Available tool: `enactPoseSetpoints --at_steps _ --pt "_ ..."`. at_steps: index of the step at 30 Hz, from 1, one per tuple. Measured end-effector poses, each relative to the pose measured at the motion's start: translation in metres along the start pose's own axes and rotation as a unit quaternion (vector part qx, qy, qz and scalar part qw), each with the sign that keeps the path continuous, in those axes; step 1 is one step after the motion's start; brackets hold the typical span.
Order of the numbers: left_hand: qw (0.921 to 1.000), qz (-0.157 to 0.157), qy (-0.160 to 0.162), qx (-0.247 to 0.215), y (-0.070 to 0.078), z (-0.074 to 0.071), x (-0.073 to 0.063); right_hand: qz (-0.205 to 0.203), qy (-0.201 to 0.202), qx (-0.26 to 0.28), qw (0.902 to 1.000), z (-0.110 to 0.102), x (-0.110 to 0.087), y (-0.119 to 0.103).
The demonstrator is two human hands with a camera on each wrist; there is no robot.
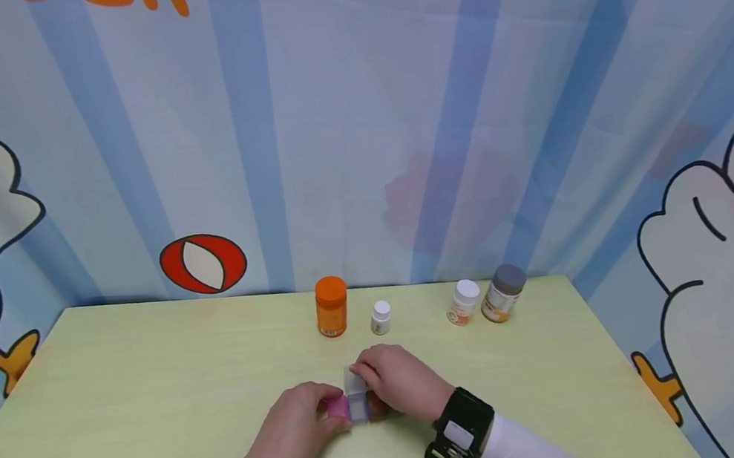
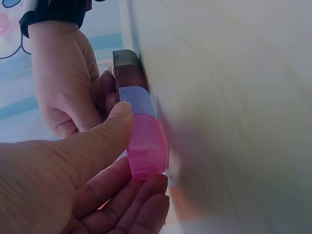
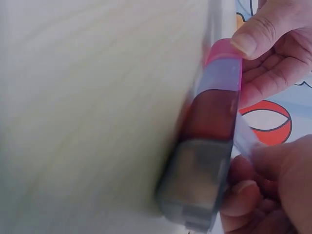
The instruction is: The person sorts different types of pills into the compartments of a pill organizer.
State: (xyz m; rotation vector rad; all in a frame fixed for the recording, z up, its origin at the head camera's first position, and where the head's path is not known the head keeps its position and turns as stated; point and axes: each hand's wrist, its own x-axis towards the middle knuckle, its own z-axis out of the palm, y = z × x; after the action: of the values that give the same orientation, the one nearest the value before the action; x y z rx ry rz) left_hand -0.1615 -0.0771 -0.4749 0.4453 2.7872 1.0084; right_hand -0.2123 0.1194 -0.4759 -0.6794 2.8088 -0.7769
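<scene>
A small pill organizer point(image 1: 358, 410) with pink, pale blue, dark red and grey compartments lies on the table. My left hand point(image 1: 297, 427) grips its pink end point(image 2: 147, 148) between thumb and fingers. The pale blue compartment's clear lid point(image 1: 352, 380) stands raised, and my right hand point(image 1: 404, 379) pinches it at the edge. In the right wrist view, the grey compartment point(image 3: 197, 175) is nearest the camera, beside the right fingers. From the head, the right hand covers most of the red and grey compartments. What lies inside the compartments cannot be made out.
Behind the hands stand an orange bottle point(image 1: 331, 307), a small white bottle point(image 1: 381, 318), a white-capped bottle point(image 1: 463, 302) and a grey-capped bottle point(image 1: 504, 294). A striped blue curtain point(image 1: 343, 127) hangs along the back edge of the pale yellow table point(image 1: 154, 378).
</scene>
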Motion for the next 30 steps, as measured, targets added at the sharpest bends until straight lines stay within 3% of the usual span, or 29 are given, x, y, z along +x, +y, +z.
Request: enactPoseSetpoints --at_steps 5,9,13,16,18,24,30 --pt "1.0 -0.005 -0.006 0.0 -0.001 -0.001 0.001 0.027 0.005 0.01 0.9996 0.001 0.003 -0.004" --pt "0.9999 -0.012 -0.009 0.001 0.0 -0.002 0.001 0.02 0.017 0.011 0.9996 -0.001 0.002 -0.003" --pt "0.9999 -0.009 -0.006 0.004 0.0 -0.002 0.001 -0.001 0.091 -0.003 0.9959 -0.01 0.002 0.004" --pt "1.0 -0.004 0.0 0.006 0.0 -0.002 0.001 -0.007 0.167 -0.041 0.985 -0.021 0.006 0.015" --pt "1.0 -0.002 0.003 0.007 0.0 -0.002 0.001 -0.008 0.189 -0.067 0.9797 -0.027 0.011 0.024" --pt "0.9999 0.005 0.008 0.007 0.0 -0.001 -0.001 -0.017 0.145 -0.07 0.9868 -0.031 0.023 0.045" --pt "0.9999 0.008 0.007 0.006 0.001 0.0 -0.001 0.008 0.166 -0.047 0.985 -0.032 0.017 0.045"
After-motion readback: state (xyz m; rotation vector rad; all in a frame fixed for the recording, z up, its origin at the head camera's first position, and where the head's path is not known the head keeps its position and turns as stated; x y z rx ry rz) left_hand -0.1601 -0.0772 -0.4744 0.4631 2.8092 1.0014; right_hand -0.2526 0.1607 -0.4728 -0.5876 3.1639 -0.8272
